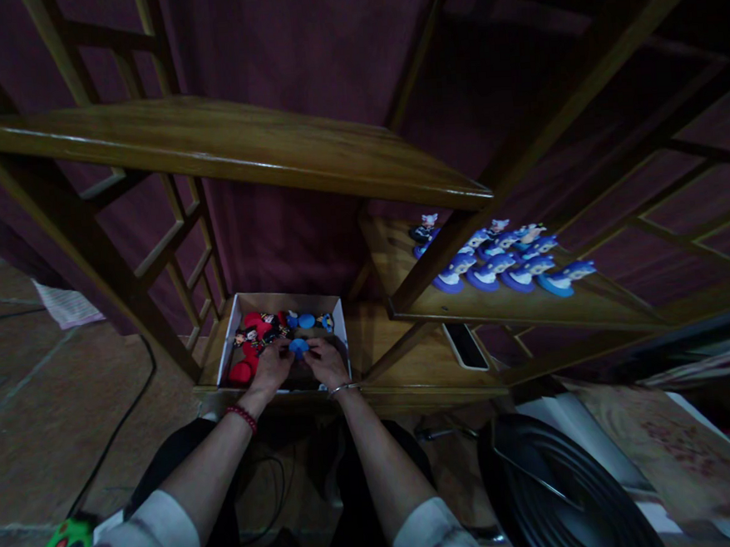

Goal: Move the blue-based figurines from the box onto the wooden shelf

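Observation:
Above an open shallow white-rimmed cardboard box (344,329), my left hand (273,363) and my right hand (326,364) grip a blue round base (298,347) by its two sides with their fingertips. Whether a figurine is fixed to it is hidden. Several small figurines with red round bases (240,372) lie in the left half of the box. Another blue round base (307,320) lies near the back wall of the box, with a small blue figurine (325,322) to its right.
The box stands on a low wooden shelf (369,331). A phone (466,345) lies to its right. Several blue-purple figurines (499,271) stand on a raised shelf at right. A thick shelf board (225,150) runs overhead. A black round stool (561,493) is at lower right.

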{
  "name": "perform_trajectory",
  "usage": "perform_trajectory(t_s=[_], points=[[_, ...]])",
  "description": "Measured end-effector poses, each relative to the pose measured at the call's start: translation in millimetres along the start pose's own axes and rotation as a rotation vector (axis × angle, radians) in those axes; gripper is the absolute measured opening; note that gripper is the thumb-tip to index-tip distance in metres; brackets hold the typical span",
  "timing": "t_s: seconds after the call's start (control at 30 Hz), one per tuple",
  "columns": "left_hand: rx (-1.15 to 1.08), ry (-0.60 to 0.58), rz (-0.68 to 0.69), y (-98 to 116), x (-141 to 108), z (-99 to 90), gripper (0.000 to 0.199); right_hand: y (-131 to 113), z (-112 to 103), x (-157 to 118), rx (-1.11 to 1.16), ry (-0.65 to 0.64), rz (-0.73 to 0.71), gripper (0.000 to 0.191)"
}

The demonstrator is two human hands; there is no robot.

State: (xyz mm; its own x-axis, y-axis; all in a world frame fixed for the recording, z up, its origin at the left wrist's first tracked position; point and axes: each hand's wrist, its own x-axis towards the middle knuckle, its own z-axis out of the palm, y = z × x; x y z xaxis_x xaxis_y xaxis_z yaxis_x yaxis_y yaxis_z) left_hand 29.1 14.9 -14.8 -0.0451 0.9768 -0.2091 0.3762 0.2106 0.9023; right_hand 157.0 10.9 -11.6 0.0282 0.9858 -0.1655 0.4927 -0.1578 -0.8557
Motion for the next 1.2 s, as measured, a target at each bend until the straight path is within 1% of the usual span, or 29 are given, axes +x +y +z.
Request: perform_trajectory(t_s=[0.17,0.23,0.33,0.43,0.6,0.77,0.83,0.93,1.03,1.1,1.2], points=[[-0.203,-0.060,-0.048,6.1,-6.4,-0.9,0.027,7.3,-0.3,4.2,0.107,0.006,-0.002,0.016],[-0.270,-0.072,-0.052,8.4,-8.7,-1.5,0.025,9.3,0.2,5.0,0.162,0.004,0.018,0.015],[-0.319,-0.075,-0.052,9.3,-10.1,-2.8,0.020,9.6,1.3,4.6,0.242,-0.015,0.070,0.015],[-0.329,-0.082,-0.052,7.4,-9.3,-3.7,0.018,6.5,1.3,2.3,0.293,-0.007,0.093,0.014],[-0.341,-0.034,-0.033,7.4,-9.2,-5.0,0.011,-0.5,-2.2,-2.5,0.278,-0.023,0.082,0.015],[-0.387,-0.083,-0.143,18.8,-17.4,-9.8,0.014,-2.8,-5.3,-4.5,0.256,-0.017,0.055,0.019],[-0.405,-0.080,-0.162,22.4,-20.0,-10.9,0.014,-2.5,-5.3,-4.3,0.262,-0.004,0.052,0.019],[-0.430,-0.054,-0.155,23.7,-20.8,-10.2,0.021,-0.9,-4.4,-3.2,0.272,0.002,0.051,0.019],[-0.454,-0.065,-0.169,22.1,-19.4,-7.9,0.030,2.7,-3.1,-1.4,0.278,-0.007,0.048,0.020],[-0.479,-0.085,-0.175,21.3,-18.8,-6.6,0.028,5.2,-2.6,-0.5,0.283,-0.017,0.045,0.021],[-0.557,-0.093,-0.174,21.7,-19.3,-5.7,0.017,6.7,-2.6,-0.7,0.285,-0.048,0.021,0.025]])
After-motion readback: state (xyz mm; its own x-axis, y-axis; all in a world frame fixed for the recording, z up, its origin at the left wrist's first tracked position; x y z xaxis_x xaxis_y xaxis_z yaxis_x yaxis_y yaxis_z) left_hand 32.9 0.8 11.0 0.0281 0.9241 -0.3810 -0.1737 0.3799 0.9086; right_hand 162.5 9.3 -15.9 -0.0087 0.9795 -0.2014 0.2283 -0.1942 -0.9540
